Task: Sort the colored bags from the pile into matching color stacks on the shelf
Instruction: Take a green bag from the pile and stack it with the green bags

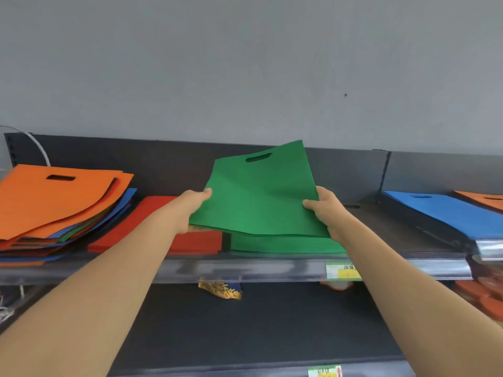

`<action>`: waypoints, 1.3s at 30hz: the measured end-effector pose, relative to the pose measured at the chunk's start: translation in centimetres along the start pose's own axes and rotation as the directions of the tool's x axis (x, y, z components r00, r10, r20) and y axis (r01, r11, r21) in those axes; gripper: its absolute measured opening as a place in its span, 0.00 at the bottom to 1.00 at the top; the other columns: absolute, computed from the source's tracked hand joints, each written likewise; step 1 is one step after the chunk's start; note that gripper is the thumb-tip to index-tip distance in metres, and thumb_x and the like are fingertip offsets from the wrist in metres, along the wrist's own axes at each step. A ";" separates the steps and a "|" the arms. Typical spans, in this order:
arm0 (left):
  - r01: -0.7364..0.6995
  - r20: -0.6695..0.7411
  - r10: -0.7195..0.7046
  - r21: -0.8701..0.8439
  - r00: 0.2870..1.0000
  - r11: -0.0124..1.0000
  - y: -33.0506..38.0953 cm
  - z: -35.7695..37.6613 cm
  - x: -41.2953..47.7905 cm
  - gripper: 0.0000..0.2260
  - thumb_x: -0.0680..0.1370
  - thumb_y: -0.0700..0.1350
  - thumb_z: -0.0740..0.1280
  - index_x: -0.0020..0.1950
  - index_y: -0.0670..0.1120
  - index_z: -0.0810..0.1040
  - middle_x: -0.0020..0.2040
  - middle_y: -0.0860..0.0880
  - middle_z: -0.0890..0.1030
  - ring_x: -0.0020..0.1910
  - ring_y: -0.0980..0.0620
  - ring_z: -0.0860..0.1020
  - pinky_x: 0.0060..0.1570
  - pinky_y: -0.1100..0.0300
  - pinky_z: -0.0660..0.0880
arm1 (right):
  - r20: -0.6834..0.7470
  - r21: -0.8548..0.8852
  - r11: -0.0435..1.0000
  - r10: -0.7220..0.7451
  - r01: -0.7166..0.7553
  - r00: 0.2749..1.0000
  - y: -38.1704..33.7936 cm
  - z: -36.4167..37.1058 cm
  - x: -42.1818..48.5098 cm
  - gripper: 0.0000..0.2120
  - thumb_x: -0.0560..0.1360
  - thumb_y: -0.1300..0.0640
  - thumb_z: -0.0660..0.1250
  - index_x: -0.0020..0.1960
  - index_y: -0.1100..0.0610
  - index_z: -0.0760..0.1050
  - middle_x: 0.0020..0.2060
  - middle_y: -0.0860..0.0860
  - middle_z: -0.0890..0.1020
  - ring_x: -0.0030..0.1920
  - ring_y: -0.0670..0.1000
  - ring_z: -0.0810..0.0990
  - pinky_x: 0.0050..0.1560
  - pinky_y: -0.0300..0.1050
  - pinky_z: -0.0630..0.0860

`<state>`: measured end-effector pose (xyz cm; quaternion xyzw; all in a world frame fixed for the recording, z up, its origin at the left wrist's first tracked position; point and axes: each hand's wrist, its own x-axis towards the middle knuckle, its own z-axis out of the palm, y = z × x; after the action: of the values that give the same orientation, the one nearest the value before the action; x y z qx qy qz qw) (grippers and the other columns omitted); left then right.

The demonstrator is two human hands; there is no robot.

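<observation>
Beneath a grey wall [245,63], mid-shelf [394,229] near the front edge, pinches a green bag [258,194] by both sides with left hand [194,202] and right hand [324,208], holds it tilted over the green stack [285,244] beside the red stack [152,224], leaves most of the mixed pile [60,208] at the left end unsorted.

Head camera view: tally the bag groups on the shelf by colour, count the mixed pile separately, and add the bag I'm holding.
Mixed pile: 1
Red stack: 1
Green stack: 1
Blue stack: 1
Orange stack: 1
Green bag, held by left hand and right hand: 1
Total: 6
</observation>
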<state>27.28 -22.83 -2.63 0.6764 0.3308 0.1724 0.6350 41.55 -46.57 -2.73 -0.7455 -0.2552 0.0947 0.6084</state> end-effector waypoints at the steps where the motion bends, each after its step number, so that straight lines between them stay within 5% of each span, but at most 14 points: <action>1: -0.025 0.019 0.024 0.051 1.000 0.998 0.2 0.8 0.3 0.20 0.78 0.50 0.65 0.67 0.42 0.69 0.61 0.44 0.75 0.54 0.45 0.77 0.51 0.48 0.78 | -0.020 0.004 1.000 0.006 -0.006 1.000 0.1 -0.7 0.4 0.12 0.79 0.67 0.58 0.61 0.57 0.72 0.48 0.53 0.82 0.45 0.54 0.81 0.46 0.48 0.80; 5: -0.152 -0.012 0.162 0.288 0.987 0.945 1.0 4.0 1.8 0.21 0.80 0.41 0.62 0.72 0.41 0.63 0.70 0.42 0.69 0.67 0.42 0.69 0.68 0.46 0.65 | -0.070 -0.157 0.982 0.100 -0.110 0.993 1.0 -2.2 2.8 0.14 0.77 0.67 0.61 0.62 0.61 0.69 0.52 0.59 0.80 0.50 0.60 0.80 0.52 0.55 0.79; 12: -0.181 -0.017 0.203 0.390 0.979 0.903 -0.9 8.9 3.9 0.16 0.78 0.36 0.58 0.66 0.37 0.65 0.62 0.40 0.73 0.59 0.42 0.72 0.58 0.52 0.69 | -0.159 -0.488 0.852 0.127 -0.189 0.979 4.0 -3.4 5.2 0.28 0.77 0.68 0.53 0.76 0.59 0.53 0.61 0.61 0.72 0.47 0.57 0.74 0.41 0.47 0.73; 17: -0.154 -0.066 0.197 0.404 0.978 0.902 -1.8 9.5 5.0 0.12 0.78 0.33 0.58 0.60 0.40 0.71 0.61 0.44 0.74 0.56 0.45 0.73 0.56 0.53 0.71 | -0.055 -0.468 0.877 0.100 -0.114 0.993 5.4 -3.7 5.8 0.25 0.77 0.69 0.51 0.73 0.59 0.59 0.63 0.60 0.72 0.37 0.51 0.71 0.30 0.41 0.66; 22: -0.180 -0.089 0.251 0.480 0.964 0.859 -2.6 10.3 4.9 0.26 0.79 0.32 0.57 0.77 0.43 0.57 0.76 0.46 0.59 0.73 0.46 0.61 0.69 0.56 0.61 | -0.010 -0.453 0.887 0.094 -0.088 0.996 6.8 -3.6 6.7 0.29 0.76 0.69 0.52 0.76 0.54 0.56 0.63 0.58 0.72 0.29 0.48 0.67 0.25 0.40 0.64; 26: -0.196 -0.165 0.292 0.434 0.942 0.879 -3.0 10.4 5.2 0.22 0.79 0.31 0.56 0.73 0.42 0.66 0.74 0.45 0.65 0.69 0.45 0.68 0.54 0.61 0.69 | -0.012 -0.429 0.901 0.060 -0.060 0.998 7.7 -3.8 7.3 0.30 0.76 0.70 0.53 0.76 0.54 0.57 0.67 0.58 0.70 0.27 0.48 0.65 0.25 0.40 0.63; 30: -0.179 -0.258 0.249 0.267 0.934 0.947 -1.9 10.2 5.1 0.22 0.78 0.35 0.63 0.72 0.39 0.66 0.71 0.42 0.68 0.69 0.43 0.68 0.68 0.53 0.65 | -0.038 -0.376 0.923 0.076 -0.085 0.996 8.3 -4.3 8.2 0.30 0.76 0.71 0.54 0.75 0.54 0.59 0.66 0.58 0.71 0.26 0.47 0.65 0.25 0.40 0.64; 36: -0.088 -0.240 0.126 0.161 0.963 0.983 -0.4 9.7 5.1 0.18 0.76 0.38 0.67 0.65 0.37 0.74 0.64 0.40 0.76 0.63 0.41 0.74 0.66 0.44 0.68 | -0.051 -0.342 0.935 0.084 -0.096 0.995 8.5 -4.7 9.0 0.29 0.76 0.71 0.56 0.75 0.54 0.60 0.67 0.58 0.70 0.37 0.52 0.73 0.33 0.46 0.75; 39: -0.085 -0.198 0.132 0.229 0.971 0.970 -0.6 9.5 5.6 0.19 0.76 0.38 0.67 0.68 0.38 0.72 0.65 0.41 0.75 0.64 0.42 0.74 0.66 0.45 0.68 | -0.045 -0.364 0.929 0.062 -0.075 0.997 8.4 -4.5 9.0 0.29 0.76 0.71 0.55 0.75 0.53 0.60 0.65 0.58 0.71 0.30 0.50 0.69 0.28 0.41 0.68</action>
<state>37.36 -26.20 -5.55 0.7372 0.3759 0.2404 0.5074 53.46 -47.09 -8.12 -0.8555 -0.2321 0.0545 0.4597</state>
